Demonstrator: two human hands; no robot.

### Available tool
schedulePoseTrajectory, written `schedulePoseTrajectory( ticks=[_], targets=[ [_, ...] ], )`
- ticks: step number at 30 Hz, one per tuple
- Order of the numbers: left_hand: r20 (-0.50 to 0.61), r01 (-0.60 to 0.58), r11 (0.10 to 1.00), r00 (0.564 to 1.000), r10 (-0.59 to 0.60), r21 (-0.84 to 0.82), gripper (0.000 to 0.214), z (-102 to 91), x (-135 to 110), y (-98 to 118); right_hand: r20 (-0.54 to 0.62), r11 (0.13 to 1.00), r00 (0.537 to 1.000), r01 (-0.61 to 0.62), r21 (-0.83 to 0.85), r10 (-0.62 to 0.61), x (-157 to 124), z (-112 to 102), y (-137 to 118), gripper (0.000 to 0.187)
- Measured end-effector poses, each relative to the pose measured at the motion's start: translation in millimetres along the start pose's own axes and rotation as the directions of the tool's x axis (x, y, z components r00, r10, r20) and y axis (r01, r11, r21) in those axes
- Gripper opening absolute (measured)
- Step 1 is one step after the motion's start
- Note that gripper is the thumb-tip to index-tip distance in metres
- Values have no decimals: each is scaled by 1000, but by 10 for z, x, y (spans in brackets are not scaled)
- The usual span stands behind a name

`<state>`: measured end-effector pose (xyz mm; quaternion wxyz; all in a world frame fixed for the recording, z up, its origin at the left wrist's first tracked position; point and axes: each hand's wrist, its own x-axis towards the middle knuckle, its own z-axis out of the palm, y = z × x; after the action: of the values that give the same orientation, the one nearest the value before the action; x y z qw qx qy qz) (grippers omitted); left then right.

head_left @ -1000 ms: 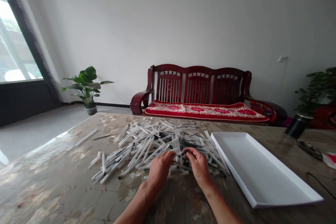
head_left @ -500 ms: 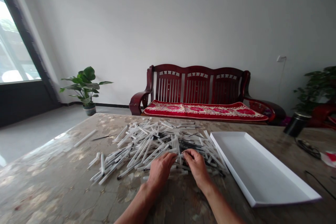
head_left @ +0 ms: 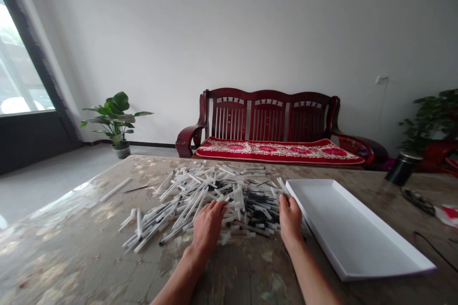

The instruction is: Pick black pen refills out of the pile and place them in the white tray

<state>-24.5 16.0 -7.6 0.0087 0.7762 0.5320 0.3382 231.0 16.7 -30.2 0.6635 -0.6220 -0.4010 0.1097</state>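
Observation:
A loose heap of pen parts spreads over the table: white translucent pen barrels [head_left: 189, 207] and thin black pieces [head_left: 255, 202] that look like refills or caps. My left hand [head_left: 209, 224] rests at the front of the heap, fingers curled together beside several white barrels; whatever its fingertips grip is hidden. At the heap's right side, near the tray, is my right hand [head_left: 290, 217], its fingers bent closed and pointing down among the barrels. Its fingertips touch or pinch something that I cannot make out.
A shallow white tray [head_left: 340, 259] lies right of the heap. Behind it stand a black cylinder [head_left: 404, 169] and a coiled cable [head_left: 418, 202]. A single barrel [head_left: 115, 189] and a thin black rod [head_left: 136, 189] lie apart at left. A red wooden bench [head_left: 268, 119] is beyond the table.
My hands, close together over the heap before, are now apart. The right hand has moved right toward the tray; the left has drawn slightly left.

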Motion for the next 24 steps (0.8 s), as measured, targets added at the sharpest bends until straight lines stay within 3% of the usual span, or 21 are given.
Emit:
schedulePoseTrajectory(
  ticks=[3, 10, 14, 17, 24],
  targets=[
    [-8, 37, 999, 999, -37, -8, 21, 6, 10, -38, -73, 997, 996, -61, -38, 58, 74, -54, 56, 38],
    [-25, -13, 999, 1000, 12, -43, 30, 56, 11, -77, -124, 999, 992, -43, -24, 40, 67, -54, 35, 46],
    [-55, -10, 1000, 998, 9, -23, 31, 50, 9, -89, 63, 999, 998, -29, 27, 27, -77, 46, -79, 43],
    [-111, 35, 999, 993, -34, 8, 28, 8, 29, -124, 247, 998, 969, -42, 57, 26, -229, 145, -174, 42],
    [-207, 375, 909, 918, -337, 184, 26, -234, 99, -321, 433, 984, 900, -117, 130, 50, -499, 262, -293, 50]
  ],
)
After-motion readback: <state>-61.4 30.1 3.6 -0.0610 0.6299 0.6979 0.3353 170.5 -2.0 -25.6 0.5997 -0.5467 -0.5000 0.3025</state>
